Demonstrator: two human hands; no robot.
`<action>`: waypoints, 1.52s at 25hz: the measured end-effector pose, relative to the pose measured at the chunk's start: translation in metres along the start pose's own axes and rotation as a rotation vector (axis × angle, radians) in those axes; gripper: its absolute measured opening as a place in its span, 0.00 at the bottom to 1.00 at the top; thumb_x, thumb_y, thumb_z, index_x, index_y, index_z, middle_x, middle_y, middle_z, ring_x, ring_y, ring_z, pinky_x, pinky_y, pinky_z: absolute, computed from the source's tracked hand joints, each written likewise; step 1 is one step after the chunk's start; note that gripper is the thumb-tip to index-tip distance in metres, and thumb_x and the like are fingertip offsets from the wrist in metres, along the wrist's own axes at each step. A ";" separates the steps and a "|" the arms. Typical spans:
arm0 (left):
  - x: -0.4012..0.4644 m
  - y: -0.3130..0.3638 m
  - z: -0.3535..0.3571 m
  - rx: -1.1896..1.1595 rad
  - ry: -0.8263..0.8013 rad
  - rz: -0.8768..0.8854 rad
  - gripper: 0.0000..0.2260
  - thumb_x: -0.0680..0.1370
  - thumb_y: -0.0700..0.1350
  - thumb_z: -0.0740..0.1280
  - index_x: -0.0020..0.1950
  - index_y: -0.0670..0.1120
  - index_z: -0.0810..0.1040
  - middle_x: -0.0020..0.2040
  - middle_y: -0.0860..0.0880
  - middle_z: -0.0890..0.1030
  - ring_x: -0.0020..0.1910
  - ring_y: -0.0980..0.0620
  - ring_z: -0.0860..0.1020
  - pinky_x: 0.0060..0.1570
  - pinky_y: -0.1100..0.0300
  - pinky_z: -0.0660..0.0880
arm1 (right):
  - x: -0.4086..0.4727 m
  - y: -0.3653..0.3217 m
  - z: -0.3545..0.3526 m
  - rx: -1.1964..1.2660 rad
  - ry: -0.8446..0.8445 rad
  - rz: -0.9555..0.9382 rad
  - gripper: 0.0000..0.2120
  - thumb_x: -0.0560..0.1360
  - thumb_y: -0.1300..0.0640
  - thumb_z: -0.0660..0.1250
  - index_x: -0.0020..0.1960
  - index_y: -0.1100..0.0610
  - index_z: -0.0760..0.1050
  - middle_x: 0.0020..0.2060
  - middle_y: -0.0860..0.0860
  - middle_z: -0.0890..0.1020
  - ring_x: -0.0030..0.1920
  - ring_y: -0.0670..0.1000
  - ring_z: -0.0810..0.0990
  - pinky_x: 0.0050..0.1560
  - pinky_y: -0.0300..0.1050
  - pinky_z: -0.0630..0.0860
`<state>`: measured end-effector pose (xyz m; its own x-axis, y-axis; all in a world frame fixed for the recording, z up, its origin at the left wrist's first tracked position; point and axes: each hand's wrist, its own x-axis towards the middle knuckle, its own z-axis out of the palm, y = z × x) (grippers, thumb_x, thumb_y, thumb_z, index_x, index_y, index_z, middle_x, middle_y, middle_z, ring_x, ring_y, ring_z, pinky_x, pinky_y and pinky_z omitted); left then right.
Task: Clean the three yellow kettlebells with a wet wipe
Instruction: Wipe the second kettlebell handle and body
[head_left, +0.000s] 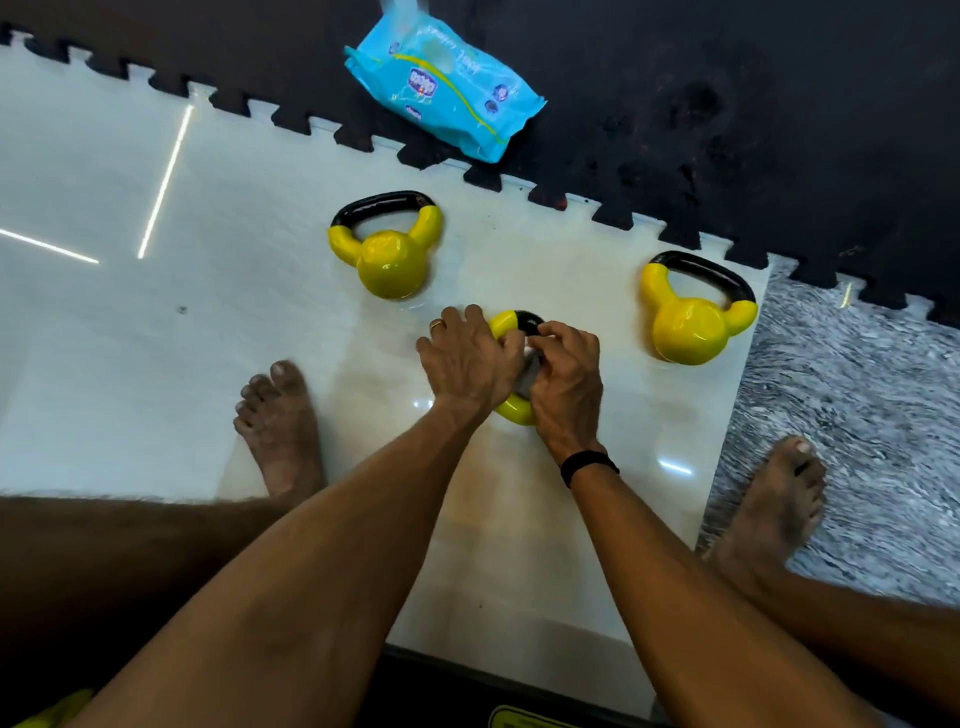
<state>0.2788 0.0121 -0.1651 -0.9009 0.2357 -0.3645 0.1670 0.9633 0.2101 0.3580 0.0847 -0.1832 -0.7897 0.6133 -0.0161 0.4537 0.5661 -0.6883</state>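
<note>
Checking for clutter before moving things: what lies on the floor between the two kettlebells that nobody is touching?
In the head view, only bare pale tile separates the left kettlebell from the right kettlebell.

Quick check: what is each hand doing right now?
Left hand: closed on the middle kettlebell, steadying it.
Right hand: closed, pressing a wipe against that kettlebell.
</note>
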 end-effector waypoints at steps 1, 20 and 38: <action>0.000 -0.001 0.000 0.008 0.006 0.005 0.26 0.72 0.60 0.52 0.56 0.42 0.74 0.55 0.41 0.76 0.54 0.39 0.75 0.51 0.48 0.68 | 0.000 -0.002 0.000 0.010 0.012 0.030 0.16 0.74 0.55 0.58 0.49 0.62 0.81 0.52 0.56 0.81 0.56 0.58 0.77 0.48 0.41 0.74; 0.001 -0.004 0.010 0.042 0.154 0.009 0.19 0.71 0.57 0.61 0.44 0.41 0.76 0.42 0.40 0.79 0.40 0.39 0.78 0.44 0.50 0.69 | 0.044 -0.003 -0.006 0.042 -0.110 0.219 0.11 0.72 0.64 0.70 0.55 0.61 0.80 0.53 0.58 0.81 0.55 0.58 0.78 0.57 0.47 0.75; 0.001 -0.003 0.008 0.059 0.168 0.056 0.19 0.73 0.55 0.54 0.45 0.41 0.76 0.44 0.41 0.79 0.41 0.39 0.78 0.45 0.49 0.68 | 0.074 -0.025 -0.010 -0.032 -0.387 -0.009 0.09 0.69 0.67 0.70 0.49 0.65 0.82 0.47 0.63 0.79 0.47 0.58 0.78 0.48 0.49 0.77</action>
<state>0.2807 0.0108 -0.1737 -0.9429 0.2695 -0.1959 0.2378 0.9562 0.1707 0.2926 0.1215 -0.1599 -0.8884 0.3583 -0.2870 0.4538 0.5911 -0.6669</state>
